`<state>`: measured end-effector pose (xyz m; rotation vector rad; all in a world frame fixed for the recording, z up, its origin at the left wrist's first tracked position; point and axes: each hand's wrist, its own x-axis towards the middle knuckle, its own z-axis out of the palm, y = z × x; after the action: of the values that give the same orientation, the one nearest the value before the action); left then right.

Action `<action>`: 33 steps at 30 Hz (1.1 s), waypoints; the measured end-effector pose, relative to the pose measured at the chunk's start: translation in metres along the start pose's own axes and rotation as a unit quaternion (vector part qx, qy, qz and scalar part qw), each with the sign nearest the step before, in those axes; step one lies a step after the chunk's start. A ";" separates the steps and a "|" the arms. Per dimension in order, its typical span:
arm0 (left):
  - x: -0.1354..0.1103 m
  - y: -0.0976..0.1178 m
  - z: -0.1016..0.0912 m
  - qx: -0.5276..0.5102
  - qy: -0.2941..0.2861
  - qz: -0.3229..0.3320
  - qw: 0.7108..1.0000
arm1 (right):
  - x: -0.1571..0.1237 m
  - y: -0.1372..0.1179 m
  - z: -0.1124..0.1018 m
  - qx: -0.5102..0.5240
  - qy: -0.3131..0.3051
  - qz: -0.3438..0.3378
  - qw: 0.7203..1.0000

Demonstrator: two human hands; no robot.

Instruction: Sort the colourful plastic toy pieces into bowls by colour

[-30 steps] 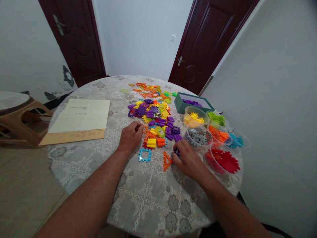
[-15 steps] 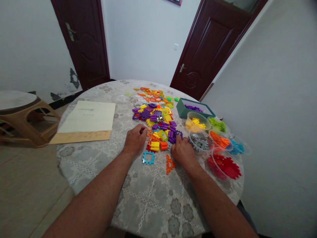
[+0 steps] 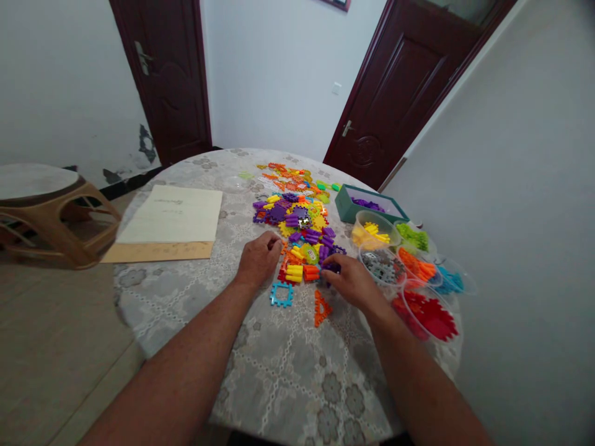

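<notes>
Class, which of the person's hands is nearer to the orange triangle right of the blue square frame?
Right. The right hand is just beyond the orange triangle, slightly to its right; the left hand is farther off, to its left, beyond the blue square frame.

Smooth, shiny plastic is seen in the blue square frame [image 3: 281, 303], the orange triangle [image 3: 317, 310] and the yellow ribbed piece [image 3: 294, 274]. The bowl [image 3: 374, 215] appears to be made of thin, clear plastic. The table is covered by a matt, textured-looking tablecloth [image 3: 274, 371], on which dull, flat paper [image 3: 170, 214] is laid. Smooth plastic is suggested by the stool frame [image 3: 88, 210]. Glossy, wood-like panels are shown on the door [image 3: 395, 74], fitted with a metallic handle [image 3: 346, 128].
</notes>
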<state>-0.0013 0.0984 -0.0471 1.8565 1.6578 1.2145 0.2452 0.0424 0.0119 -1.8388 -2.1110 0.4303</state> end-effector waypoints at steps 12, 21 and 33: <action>0.000 -0.003 0.001 0.003 -0.008 0.004 1.000 | 0.011 0.027 0.028 0.010 0.098 0.002 0.995; 0.000 -0.002 0.001 0.008 -0.010 0.007 1.000 | 0.019 0.029 0.032 0.022 0.073 0.008 0.997; -0.001 -0.001 0.000 0.008 -0.014 0.004 1.000 | 0.009 0.031 0.041 0.051 0.063 0.012 0.997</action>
<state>-0.0016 0.0983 -0.0484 1.8833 1.6520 1.1769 0.2546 0.0547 -0.0375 -1.7862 -1.9499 0.4079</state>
